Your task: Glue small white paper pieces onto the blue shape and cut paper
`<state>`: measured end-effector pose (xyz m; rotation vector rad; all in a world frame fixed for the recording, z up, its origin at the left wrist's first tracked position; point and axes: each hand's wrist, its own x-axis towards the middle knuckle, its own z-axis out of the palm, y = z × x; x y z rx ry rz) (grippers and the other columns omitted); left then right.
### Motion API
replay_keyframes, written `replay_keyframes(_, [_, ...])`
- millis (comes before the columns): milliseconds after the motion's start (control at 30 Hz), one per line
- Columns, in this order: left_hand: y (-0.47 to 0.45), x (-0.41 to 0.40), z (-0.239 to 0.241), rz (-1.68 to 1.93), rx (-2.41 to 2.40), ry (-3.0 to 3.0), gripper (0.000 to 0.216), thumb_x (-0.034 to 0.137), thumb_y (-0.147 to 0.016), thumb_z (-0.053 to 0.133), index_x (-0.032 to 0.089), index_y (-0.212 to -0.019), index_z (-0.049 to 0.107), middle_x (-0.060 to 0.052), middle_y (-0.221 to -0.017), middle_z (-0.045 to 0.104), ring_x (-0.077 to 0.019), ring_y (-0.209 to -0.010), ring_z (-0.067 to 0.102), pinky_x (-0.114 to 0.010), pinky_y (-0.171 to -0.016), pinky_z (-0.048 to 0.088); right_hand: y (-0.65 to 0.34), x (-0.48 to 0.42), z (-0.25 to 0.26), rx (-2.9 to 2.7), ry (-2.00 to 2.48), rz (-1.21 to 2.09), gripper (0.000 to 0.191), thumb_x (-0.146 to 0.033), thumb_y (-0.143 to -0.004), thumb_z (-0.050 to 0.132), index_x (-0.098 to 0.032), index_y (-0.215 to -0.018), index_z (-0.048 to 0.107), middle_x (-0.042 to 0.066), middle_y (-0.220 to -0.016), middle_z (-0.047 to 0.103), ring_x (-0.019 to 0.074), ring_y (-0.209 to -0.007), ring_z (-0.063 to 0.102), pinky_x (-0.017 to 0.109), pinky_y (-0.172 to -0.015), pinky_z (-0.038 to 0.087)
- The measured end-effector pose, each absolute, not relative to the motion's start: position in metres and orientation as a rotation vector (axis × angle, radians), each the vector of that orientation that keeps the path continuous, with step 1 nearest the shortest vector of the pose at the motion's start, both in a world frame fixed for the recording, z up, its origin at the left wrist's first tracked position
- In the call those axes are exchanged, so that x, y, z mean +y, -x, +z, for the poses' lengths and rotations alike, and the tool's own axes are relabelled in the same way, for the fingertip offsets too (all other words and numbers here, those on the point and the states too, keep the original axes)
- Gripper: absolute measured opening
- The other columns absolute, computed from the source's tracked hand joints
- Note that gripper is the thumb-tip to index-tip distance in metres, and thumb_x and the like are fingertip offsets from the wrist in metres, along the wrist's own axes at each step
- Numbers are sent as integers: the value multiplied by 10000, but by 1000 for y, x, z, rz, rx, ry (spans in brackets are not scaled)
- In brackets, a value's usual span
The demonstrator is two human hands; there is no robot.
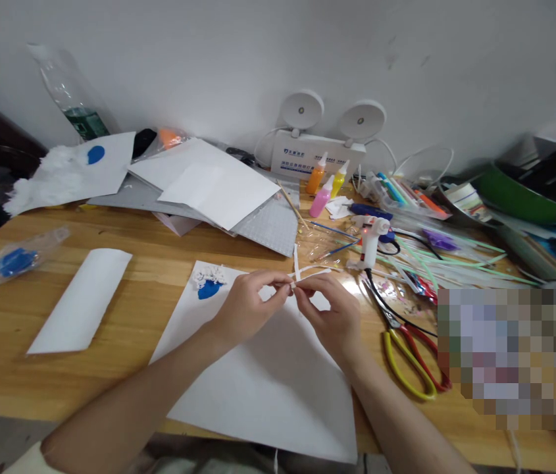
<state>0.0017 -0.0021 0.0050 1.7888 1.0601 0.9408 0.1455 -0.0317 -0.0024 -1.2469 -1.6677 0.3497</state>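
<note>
The crossed paper strips (306,272) hang just above the white sheet (268,388) on the table (159,260). We pinch them narrowly in the fingertips of our left hand (245,306) and right hand (333,315). A glue gun (370,240) stands near.

Both hands meet over a white sheet (268,382) on the wooden worktop (149,263). The left hand (245,306) and the right hand (331,313) pinch thin white paper strips (307,271) between the fingertips. A blue blob (207,288) lies on the sheet, and a glue gun (370,240) stands near yellow-handled pliers (408,359).
</note>
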Motion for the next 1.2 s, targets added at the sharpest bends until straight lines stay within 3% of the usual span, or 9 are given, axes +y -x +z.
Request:
replay_keyframes(267, [0, -1, 3, 934, 1067, -1815, 152, 213, -757, 510, 184, -829, 641, -10, -810, 673, -131, -778, 607, -244, -742, 462, -145, -32, -6, -1693, 1264, 271, 132, -106, -743, 555, -188, -820, 624, 48, -749, 620, 136, -676, 558, 264, -591, 461])
replay_keyframes(467, [-1, -1, 1, 963, 1050, -1808, 157, 229, -755, 520, 192, -850, 639, -15, -821, 672, -139, -771, 609, -254, -725, 470, -145, -32, -7, -1710, 1192, 153, 133, -77, -724, 551, -185, -778, 606, 44, -699, 601, 145, -680, 554, 277, -600, 462])
replay_keyframes(1200, [-2, -2, 6, 958, 1044, -1828, 150, 224, -765, 491, 182, -835, 617, -13, -812, 659, -127, -757, 596, -246, -716, 460, -146, -32, -1, -1686, 1239, 372, 79, -106, -727, 554, -179, -748, 577, 11, -669, 578, 113, -599, 509, 242, -561, 421])
